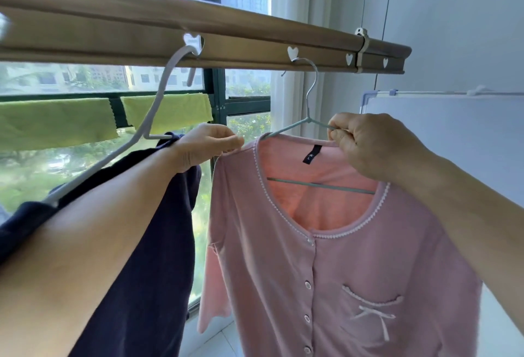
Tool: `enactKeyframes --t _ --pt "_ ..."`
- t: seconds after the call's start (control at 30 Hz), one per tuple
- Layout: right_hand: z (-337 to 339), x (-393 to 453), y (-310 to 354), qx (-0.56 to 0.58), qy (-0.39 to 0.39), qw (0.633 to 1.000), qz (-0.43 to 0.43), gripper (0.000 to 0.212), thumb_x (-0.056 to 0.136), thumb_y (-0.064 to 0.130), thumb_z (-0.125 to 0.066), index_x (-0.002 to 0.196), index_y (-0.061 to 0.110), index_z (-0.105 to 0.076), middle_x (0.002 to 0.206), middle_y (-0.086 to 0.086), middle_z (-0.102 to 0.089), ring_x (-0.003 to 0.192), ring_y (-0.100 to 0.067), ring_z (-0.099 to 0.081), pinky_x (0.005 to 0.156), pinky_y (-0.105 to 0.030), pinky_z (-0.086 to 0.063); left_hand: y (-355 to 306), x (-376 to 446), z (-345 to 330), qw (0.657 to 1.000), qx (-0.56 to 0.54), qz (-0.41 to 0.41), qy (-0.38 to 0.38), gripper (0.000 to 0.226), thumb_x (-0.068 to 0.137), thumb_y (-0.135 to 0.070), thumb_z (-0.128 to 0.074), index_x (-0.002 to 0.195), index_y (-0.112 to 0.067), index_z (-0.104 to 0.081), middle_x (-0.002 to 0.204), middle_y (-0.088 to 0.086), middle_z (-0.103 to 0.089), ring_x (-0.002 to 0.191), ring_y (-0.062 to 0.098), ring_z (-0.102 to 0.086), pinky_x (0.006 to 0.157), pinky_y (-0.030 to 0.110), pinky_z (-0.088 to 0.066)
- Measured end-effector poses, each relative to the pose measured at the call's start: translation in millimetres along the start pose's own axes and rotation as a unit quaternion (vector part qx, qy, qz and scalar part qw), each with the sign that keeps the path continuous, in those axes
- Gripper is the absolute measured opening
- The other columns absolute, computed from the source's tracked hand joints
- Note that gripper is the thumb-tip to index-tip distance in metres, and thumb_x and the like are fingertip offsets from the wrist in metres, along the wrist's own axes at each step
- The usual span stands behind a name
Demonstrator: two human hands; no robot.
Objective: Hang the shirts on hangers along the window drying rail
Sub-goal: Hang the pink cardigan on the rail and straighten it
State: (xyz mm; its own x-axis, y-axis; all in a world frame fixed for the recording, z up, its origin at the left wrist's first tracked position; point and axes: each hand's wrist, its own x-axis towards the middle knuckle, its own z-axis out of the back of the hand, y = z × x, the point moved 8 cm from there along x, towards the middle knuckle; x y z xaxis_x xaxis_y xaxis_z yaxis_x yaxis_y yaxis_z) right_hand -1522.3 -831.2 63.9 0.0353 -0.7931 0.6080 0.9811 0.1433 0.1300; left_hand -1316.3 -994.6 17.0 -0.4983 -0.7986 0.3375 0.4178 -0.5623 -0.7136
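Now we have the pink shirt (pixel 326 257) on its thin hanger (pixel 309 121), and the hanger's metal hook sits just under the drying rail (pixel 226 36), close to a heart-shaped hole; we cannot tell if it is hooked in yet. Our left hand (pixel 207 146) pinches the shirt's shoulder below the rail, and our right hand (pixel 365 143) pinches the hanger's arm on the other side of the hook, fingers curled tight. We think the shirt is soft and light, so it will flop and could slide off the smooth hanger if it tips. We think the hanger is stiff but skinny, so it may wobble. The best place to hold is the hanger near its neck, not the loose cloth. A dark blue shirt (pixel 147 243) on a white hanger (pixel 158 95) hangs from the rail too, next hole over, just beside the pink one. Green cloths (pixel 167 112) lie below the rail by the window.
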Motion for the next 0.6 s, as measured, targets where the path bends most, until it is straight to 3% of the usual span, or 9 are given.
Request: enactKeyframes --t 0.07,0.13,0.23,0.37,0.5,0.6 --pt "-2.9 -0.3 -1.4 0.025 0.006 1.000 -0.004 0.017 0.096 0.029 -0.043 0.080 0.029 -0.051 0.066 0.002 -0.057 0.070 -0.026 -0.053 0.066 -0.033 -0.043 -7.2 0.1 -4.6 1.000 -0.005 -0.023 -0.001 0.017 0.079 -0.027 -0.072 0.090 -0.015 -0.070 0.088 0.002 -0.066 0.083 0.011 -0.058 0.080 0.025 -0.047" --pt "-5.1 -1.4 -2.9 0.069 0.012 0.998 -0.010 0.017 0.095 0.027 -0.046 0.083 0.023 -0.057 0.066 0.001 -0.058 0.067 -0.022 -0.053 0.064 -0.030 -0.043 -13.7 0.4 -12.0 0.999 -0.021 -0.044 -0.008 0.006 0.082 -0.017 -0.069 0.088 -0.018 -0.071 0.083 -0.001 -0.066 0.080 0.009 -0.058 0.076 0.020 -0.048" --pt "-4.1 -6.1 -8.3 0.146 0.022 0.989 -0.031 0.015 0.093 0.033 -0.051 0.091 0.026 -0.064 0.071 0.003 -0.062 0.062 -0.011 -0.052 0.060 -0.023 -0.041 -12.3 2.1 -15.2 0.998 -0.027 -0.048 -0.039 0.010 0.087 -0.016 -0.064 0.092 -0.015 -0.072 0.087 0.002 -0.067 0.079 0.007 -0.059 0.076 0.018 -0.049" --pt "2.4 -20.1 -34.8 0.191 0.061 0.974 -0.105 0.029 0.088 0.047 -0.054 0.083 0.022 -0.067 0.069 0.006 -0.063 0.064 -0.009 -0.056 0.065 -0.027 -0.045 -7.0 4.2 -10.4 0.997 0.005 -0.063 -0.052 0.017 0.092 -0.016 -0.057 0.084 -0.024 -0.070 0.081 -0.002 -0.064 0.067 -0.006 -0.056 0.068 0.009 -0.045" --pt "-2.2 -40.5 -59.7 0.218 0.134 0.953 -0.165 0.018 0.085 0.030 -0.064 0.079 0.016 -0.074 0.078 -0.001 -0.073 0.068 -0.010 -0.065 0.065 -0.027 -0.052 15.0 7.2 -0.2 0.997 0.009 -0.050 -0.064 0.029 0.093 -0.018 -0.055 0.072 -0.030 -0.070 0.083 -0.001 -0.063 0.079 0.010 -0.054 0.077 0.027 -0.043" --pt "-6.5 -45.4 -69.6 0.275 0.087 0.936 -0.199 0.011 0.082 0.019 -0.069 0.080 0.009 -0.074 0.081 -0.011 -0.073 0.069 -0.015 -0.063 0.068 -0.030 -0.050 25.3 6.8 6.5 0.996 0.021 -0.046 -0.076 0.028 0.093 -0.019 -0.055 0.077 -0.037 -0.070 0.088 0.004 -0.064 0.084 0.014 -0.053 0.081 0.034 -0.042"
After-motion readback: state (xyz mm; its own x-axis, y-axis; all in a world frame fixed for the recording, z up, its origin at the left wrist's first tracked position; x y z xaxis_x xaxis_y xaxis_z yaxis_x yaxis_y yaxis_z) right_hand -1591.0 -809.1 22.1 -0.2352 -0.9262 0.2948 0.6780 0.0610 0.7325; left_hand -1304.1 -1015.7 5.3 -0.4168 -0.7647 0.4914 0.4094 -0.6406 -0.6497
